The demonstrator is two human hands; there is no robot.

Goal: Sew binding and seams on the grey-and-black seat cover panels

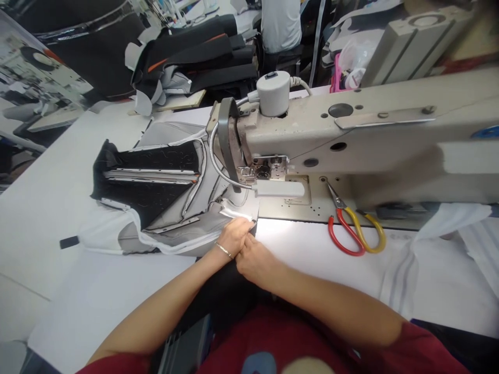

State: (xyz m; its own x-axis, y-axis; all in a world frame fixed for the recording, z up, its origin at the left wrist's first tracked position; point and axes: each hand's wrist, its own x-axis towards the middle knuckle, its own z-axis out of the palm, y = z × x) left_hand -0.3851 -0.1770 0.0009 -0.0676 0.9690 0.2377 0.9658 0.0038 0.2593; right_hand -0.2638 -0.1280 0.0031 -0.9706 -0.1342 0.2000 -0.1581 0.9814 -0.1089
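A grey and black sewn fabric cover (167,228) with white edging lies spread to the left of the sewing machine (273,130). Its near right corner reaches my hands at the table's front edge. My left hand (234,236), with a bracelet at the wrist, is closed on that corner. Pressed against it, my right hand (257,259) is also closed, its fingertips on the same corner and partly hidden. Behind my hands, the needle area is partly covered by a white lamp head (280,188) on a bendable metal neck.
Scissors (349,221) with red and yellow handles lie partly on the machine bed, right of my hands. White striped cloth (440,244) is at the right. Dark fabric pieces (202,54) are stacked behind the machine. A person (281,26) is in the background.
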